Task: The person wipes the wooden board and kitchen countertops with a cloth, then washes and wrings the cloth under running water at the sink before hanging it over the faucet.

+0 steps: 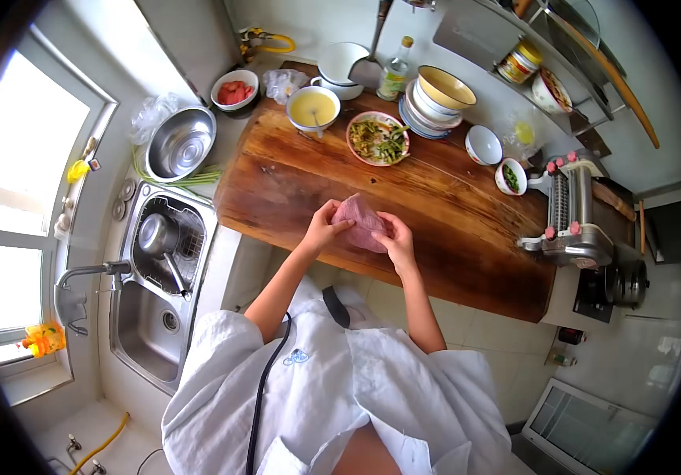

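Note:
Both hands hold a pinkish-purple cloth (360, 224) over the front part of the wooden counter (277, 182). My left hand (326, 226) grips its left side, with the thumb on top. On the right side, my right hand (395, 240) pinches the cloth between thumb and fingers. The cloth is bunched, with one corner pointing up and away from me. Beyond it stands a plate of chopped green vegetables (378, 139). To that plate's left is a bowl of yellow liquid (313, 108) with a spoon in it.
A pasta machine (568, 207) stands at the counter's right end, near a small bowl of chopped greens (511, 176). Stacked bowls (445, 89) and a glass bottle (395, 70) line the back. The sink (146, 324) and a steel basin (182, 144) are at left.

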Demonstrator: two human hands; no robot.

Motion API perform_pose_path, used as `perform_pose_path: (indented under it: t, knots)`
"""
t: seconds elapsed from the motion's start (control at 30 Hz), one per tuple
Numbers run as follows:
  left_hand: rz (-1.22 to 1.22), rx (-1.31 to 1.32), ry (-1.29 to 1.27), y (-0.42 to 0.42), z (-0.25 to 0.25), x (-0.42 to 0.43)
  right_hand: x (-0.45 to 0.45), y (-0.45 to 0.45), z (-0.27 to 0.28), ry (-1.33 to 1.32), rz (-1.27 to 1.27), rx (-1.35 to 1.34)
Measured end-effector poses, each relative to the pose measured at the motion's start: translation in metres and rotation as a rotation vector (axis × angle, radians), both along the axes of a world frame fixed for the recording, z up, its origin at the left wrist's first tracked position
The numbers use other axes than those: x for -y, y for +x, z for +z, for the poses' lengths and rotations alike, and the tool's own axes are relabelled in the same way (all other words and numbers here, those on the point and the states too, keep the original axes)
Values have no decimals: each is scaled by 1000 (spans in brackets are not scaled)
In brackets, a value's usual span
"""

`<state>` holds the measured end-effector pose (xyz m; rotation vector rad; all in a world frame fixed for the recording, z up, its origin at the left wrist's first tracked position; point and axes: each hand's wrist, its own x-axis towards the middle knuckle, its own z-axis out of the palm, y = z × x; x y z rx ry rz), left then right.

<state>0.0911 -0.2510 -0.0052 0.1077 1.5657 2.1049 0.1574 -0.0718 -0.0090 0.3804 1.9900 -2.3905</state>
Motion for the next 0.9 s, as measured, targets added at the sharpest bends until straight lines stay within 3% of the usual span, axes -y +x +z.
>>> perform_pose_path:
  t: [0.03,0.1,0.17,0.2,0.27,0.3,0.37,0.43,0.5,0.57,0.6,0.63,0.67,0.7,0.77,0.9]
  knots:
    - [-25,4,-16,3,-7,-5,-7,3,-8,18,9,25]
    - [-44,-10,-108,3,-34,-10,-16,8,-24,353,-60,-83]
    - [-53,-150,-715,1,-69,-7,-24,16,-49,889,-99,-92]
    - [-69,-149,-713,3,-87,-5,-28,21,-55,892,-110,-79]
    - [58,-630,-963,9,-111,2,-31,29,-65,1127,-53,121]
    - [47,-632,-963,10,-109,4,-34,32,-71,1124,-59,130]
    - [-52,-337,-818,9,-96,8,-46,37,-80,999,0,188]
    - [-38,-309,-746,11,-96,10,-48,38,-81,968,38,210]
    - [-22,-284,-673,10,-94,10,-48,35,-81,784,-121,326]
    - [-212,-393,-691,5,-89,10,-47,31,-81,771,-127,336]
    - [-218,-395,-689,5,-88,8,-44,29,-78,611,-209,183]
    - [-113,-692,-733,2,-86,4,-42,24,-75,453,-288,25]
    - [1,-987,-766,0,-84,-1,-44,21,-70,574,-239,-54]
    - [-1,-990,-760,-3,-79,-5,-44,19,-55,577,-244,-54]
    - [-170,-382,-570,-10,-71,-14,-46,14,-31,495,-80,42]
    - [-196,-303,-513,-26,-78,-23,-58,13,-32,426,-172,-53]
